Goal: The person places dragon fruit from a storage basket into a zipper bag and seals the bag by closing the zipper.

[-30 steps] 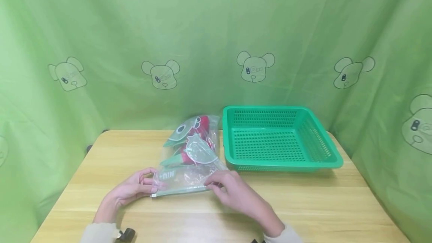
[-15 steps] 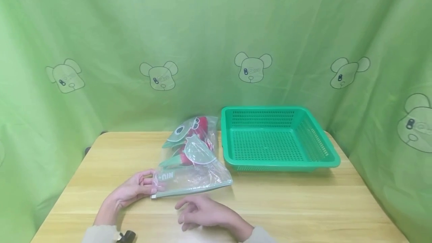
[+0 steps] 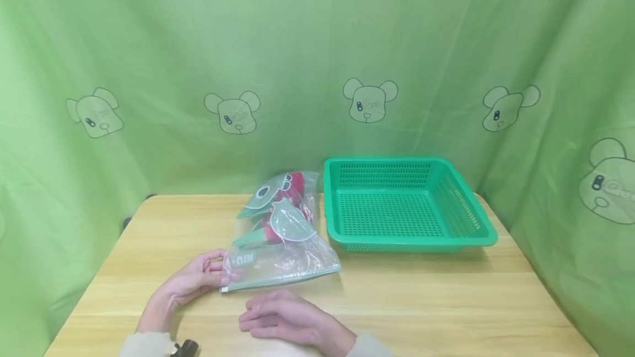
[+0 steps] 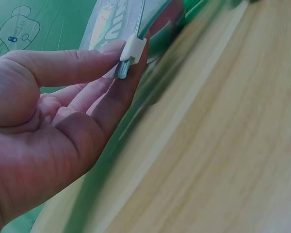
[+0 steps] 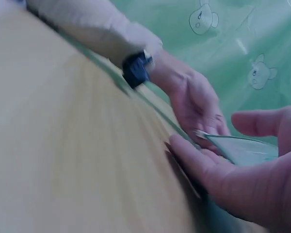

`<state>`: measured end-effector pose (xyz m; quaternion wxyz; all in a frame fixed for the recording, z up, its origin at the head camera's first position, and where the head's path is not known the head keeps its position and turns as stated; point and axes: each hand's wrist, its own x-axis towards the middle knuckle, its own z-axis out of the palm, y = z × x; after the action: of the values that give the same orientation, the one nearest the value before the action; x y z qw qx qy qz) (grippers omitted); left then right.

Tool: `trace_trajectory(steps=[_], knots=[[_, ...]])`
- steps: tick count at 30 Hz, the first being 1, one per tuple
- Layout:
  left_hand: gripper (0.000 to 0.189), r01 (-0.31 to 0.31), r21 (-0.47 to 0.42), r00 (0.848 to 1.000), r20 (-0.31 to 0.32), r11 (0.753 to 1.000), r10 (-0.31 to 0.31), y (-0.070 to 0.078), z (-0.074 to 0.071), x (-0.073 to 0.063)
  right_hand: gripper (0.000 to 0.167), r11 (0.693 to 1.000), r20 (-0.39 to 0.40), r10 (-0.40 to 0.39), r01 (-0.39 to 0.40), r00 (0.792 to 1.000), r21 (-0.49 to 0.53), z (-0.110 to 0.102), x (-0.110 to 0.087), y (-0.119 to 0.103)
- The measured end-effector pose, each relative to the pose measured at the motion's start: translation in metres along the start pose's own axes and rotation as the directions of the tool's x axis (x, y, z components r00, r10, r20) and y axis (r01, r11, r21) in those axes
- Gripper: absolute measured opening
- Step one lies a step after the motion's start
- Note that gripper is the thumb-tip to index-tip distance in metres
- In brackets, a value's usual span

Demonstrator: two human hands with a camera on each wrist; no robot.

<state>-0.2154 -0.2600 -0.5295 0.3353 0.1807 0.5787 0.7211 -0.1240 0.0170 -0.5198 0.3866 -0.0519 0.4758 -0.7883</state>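
Note:
A clear zip bag (image 3: 292, 263) lies on the table with its green zip edge toward me; something red and green shows through its printed pale shapes. My left hand (image 3: 190, 280) pinches the bag's near left corner. In the left wrist view, thumb and fingers hold the end of the zip track at its white slider (image 4: 133, 48). Just in front of the zip edge is my right hand (image 3: 292, 315), fingers extended and holding nothing. The right wrist view shows its thumb and fingers (image 5: 199, 160) apart, with the left hand (image 5: 199, 107) beyond.
A green perforated basket (image 3: 409, 244) stands right of the bag, near the table's back edge. Green curtain (image 3: 297, 43) with bear-head prints hangs behind and at both sides of the wooden table (image 3: 446, 302).
My right hand has let go of the zip edge's right part and moved left and nearer, its fingers straightening. The left hand keeps its hold at the corner.

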Motion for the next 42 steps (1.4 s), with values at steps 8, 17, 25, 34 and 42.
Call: trace_trajectory(steps=[8,17,25,34,42], knots=[[0.067,0.016,0.013,1.000,0.000,1.000,-0.016,0.000,-0.002,0.000,0.046,0.971,-0.075,-0.030,0.046,0.997,0.234,0.015,0.014,0.013],[0.056,0.009,0.010,1.000,-0.011,1.000,-0.009,-0.005,-0.005,-0.001,0.041,0.935,-0.268,-0.103,0.186,0.958,0.303,0.032,0.027,0.021],[0.055,0.011,0.007,0.999,-0.051,1.000,-0.011,-0.002,-0.003,-0.003,0.037,0.930,-0.334,-0.102,0.209,0.937,0.302,0.041,0.037,0.022],[0.062,-0.027,0.016,0.999,-0.044,1.000,0.028,0.002,-0.001,-0.002,0.034,0.917,-0.382,-0.100,0.234,0.919,0.322,0.048,0.046,0.018],[0.060,-0.037,0.014,0.999,-0.024,0.999,0.038,0.004,-0.001,0.000,0.030,0.909,-0.447,-0.113,0.274,0.888,0.315,0.054,0.053,0.016]])
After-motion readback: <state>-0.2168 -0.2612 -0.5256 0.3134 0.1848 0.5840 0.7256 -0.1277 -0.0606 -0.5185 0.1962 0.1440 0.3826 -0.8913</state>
